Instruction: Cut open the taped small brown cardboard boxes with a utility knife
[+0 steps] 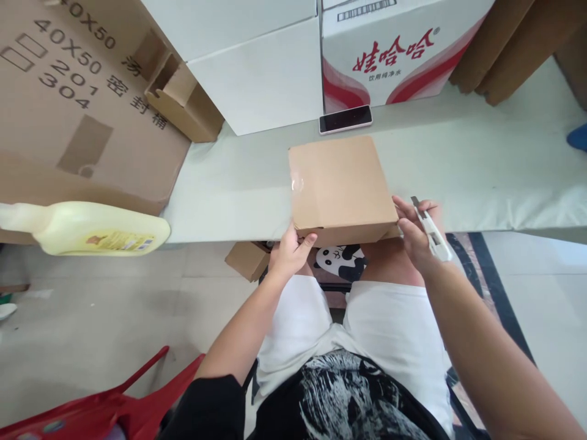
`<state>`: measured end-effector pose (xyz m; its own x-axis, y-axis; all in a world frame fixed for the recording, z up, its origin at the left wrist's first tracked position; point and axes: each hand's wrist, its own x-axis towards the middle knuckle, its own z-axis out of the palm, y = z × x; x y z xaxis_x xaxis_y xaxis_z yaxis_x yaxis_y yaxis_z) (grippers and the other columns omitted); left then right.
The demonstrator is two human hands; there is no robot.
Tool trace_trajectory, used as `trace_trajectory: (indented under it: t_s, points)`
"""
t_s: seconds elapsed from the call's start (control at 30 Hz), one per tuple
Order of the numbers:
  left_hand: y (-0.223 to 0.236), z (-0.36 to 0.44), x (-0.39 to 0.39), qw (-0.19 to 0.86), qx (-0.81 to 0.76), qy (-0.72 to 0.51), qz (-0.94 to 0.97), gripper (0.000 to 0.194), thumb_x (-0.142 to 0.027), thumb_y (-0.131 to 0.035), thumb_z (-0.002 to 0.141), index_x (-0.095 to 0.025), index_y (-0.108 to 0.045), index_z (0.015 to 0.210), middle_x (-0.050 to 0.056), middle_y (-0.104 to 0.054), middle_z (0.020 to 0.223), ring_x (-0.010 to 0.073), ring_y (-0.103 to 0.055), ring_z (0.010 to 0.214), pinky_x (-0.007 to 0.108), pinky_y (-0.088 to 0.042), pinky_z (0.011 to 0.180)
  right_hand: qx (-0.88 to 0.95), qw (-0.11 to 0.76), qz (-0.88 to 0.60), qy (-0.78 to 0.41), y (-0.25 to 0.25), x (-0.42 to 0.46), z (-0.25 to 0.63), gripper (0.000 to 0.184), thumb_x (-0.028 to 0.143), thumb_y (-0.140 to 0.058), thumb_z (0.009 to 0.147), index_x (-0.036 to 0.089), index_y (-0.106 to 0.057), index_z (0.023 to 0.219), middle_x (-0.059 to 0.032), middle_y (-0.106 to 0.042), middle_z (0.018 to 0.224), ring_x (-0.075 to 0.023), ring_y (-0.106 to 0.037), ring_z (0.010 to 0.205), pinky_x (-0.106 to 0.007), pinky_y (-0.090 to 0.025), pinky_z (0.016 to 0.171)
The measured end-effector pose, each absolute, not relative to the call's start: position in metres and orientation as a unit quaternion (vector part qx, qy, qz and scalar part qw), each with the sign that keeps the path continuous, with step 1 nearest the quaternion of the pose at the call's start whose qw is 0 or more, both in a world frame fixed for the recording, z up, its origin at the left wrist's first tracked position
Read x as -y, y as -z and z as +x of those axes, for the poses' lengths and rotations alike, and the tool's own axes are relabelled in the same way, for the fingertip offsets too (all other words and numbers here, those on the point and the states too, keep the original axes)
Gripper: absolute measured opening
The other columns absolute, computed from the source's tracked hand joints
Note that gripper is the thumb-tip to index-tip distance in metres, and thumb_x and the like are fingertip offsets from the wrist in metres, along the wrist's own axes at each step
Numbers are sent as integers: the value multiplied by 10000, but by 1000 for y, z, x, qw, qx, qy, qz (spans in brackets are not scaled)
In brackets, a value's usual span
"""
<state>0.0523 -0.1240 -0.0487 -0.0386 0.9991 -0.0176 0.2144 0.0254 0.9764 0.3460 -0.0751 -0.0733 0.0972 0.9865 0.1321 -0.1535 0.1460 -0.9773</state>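
A brown cardboard box [339,183] sits at the table's near edge, its front side jutting slightly over. A strip of clear tape shines on its left part. My left hand [291,252] grips the near left corner, thumb on the front side and fingers mostly hidden behind the box. In my right hand [415,229] is a white box cutter [433,235], its blade tip pointing away from me. The fingertips of that hand also touch the box's near right corner. Whether they press on the box or only rest there, I cannot tell.
Behind the box lies a phone [345,120] before a white carton [270,79] and a red-and-white carton [389,61]. A large brown carton [110,153] and a pale yellow bottle [101,228] stand left. Below the table are a small open box [245,261] and a red chair [137,397].
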Motion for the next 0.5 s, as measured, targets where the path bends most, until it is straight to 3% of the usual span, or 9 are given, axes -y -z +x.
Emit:
trace_trajectory:
  t_s: [0.13,0.27,0.37,0.5]
  points:
    - [63,46,129,440,-588,-484,476,777,-845,-609,857,-260,-610,1369,145,-661,1481,345,-552,1485,487,-387,1287,505,515,-457,-520,77,79,347,643,549,-875,725,305,-334,971,-38,-760,1165,-257,-752,1104,-501,-559,1000]
    - [67,48,130,485,-596,-467,437,867,-926,-669,726,-241,-662,1257,170,-694,1434,387,-578,1456,538,-406,1276,543,456,-460,-534,72,85,348,621,462,-901,719,299,-391,1032,23,-680,948,-197,-673,832,-348,-527,735]
    - [66,51,130,507,-595,-458,424,827,-937,-695,683,-240,-694,1127,174,-744,1350,401,-626,1394,572,-453,1234,535,445,-459,-552,70,84,346,614,403,-911,694,300,-403,1024,42,-613,888,-187,-604,738,-323,-479,635]
    - [62,48,131,536,-581,-450,416,765,-874,-741,697,-221,-730,1095,159,-744,1374,391,-614,1418,566,-455,1241,496,492,-516,-496,66,86,340,687,373,-956,606,299,-406,1012,41,-599,913,-187,-586,743,-333,-466,647]
